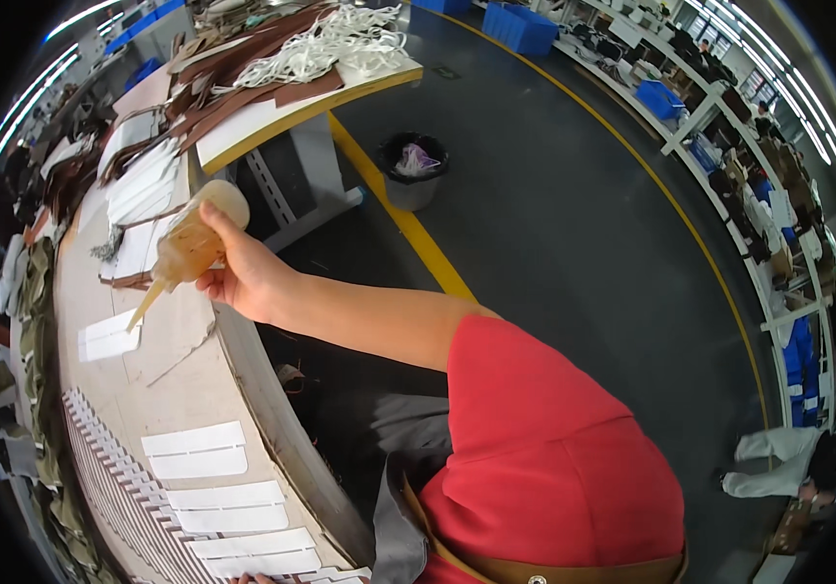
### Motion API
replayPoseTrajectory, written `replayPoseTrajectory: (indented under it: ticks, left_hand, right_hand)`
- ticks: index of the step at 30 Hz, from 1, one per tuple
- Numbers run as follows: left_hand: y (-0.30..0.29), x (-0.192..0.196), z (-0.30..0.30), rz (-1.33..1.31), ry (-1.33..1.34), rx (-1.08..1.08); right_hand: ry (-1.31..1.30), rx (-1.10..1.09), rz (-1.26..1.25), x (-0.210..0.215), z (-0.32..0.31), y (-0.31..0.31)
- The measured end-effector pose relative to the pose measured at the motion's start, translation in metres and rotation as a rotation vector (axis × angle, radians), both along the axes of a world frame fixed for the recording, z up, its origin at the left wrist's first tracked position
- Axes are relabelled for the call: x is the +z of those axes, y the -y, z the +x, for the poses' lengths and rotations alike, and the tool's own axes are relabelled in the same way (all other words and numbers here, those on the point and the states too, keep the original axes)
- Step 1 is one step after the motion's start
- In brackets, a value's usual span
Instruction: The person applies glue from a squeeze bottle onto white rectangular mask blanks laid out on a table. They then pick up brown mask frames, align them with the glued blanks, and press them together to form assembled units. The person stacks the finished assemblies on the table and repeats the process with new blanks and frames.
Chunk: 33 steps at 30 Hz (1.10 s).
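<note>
- right hand (243,275) clenched round a squeeze bottle (189,243) w/ amber-ish liquid, fingers wrapped on the body, thumb on the upper side; grip looks firm, prob so the body can be pressed.
- bottle is held in the air just over the near edge of the workbench (175,389), abt midway along it, not touching the top.
- long axis runs diagonal: rounded base up toward the far edge/right, thin nozzle (144,307) down-left toward the bench top. tipped nozzle-low, which i judge lets the liquid run to the tip.
- nozzle tip hangs just above a white strip (109,337) lying flat near the middle of the bench; touching or not, can't tell.
- more white strips (196,450) laid flat in a row along the near edge toward the bottom corner, spaced apart, prob so each can be reached in turn.
- left hand (254,579): only a sliver shows at the bottom edge by the lowest strips; can't tell if it holds anything.
- far end of bench: heap of brown pieces & white cord (330,44), well apart from the bottle.
- bin (411,170) on the floor off the bench's far corner.
</note>
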<state>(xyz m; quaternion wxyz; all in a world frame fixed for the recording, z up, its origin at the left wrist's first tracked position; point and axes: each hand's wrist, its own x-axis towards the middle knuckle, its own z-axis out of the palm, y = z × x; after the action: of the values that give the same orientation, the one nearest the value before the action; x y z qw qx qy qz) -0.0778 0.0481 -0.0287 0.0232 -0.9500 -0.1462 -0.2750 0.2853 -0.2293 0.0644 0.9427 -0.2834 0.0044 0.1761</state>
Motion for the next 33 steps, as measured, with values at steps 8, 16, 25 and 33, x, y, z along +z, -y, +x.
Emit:
replayPoseTrajectory:
  ticks: [8, 16, 25, 33]
  left_hand:
    - [0.032, 0.053, 0.016, -0.94, 0.02, 0.356]
    - [0.031, 0.039, 0.056, -0.463, -0.054, 0.145]
    - [0.034, 0.039, 0.052, -0.388, -0.12, 0.146]
    - [0.038, 0.03, 0.057, -0.401, -0.147, 0.021]
  right_hand:
    - [0.001, 0.097, -0.08, -0.014, 0.012, -0.039]
    - [0.414, 0.504, -0.291, -0.029, -0.005, -0.16]
    - [0.798, 0.617, -0.545, -0.032, -0.043, -0.24]
    - [0.916, 0.518, -0.56, -0.052, -0.051, -0.271]
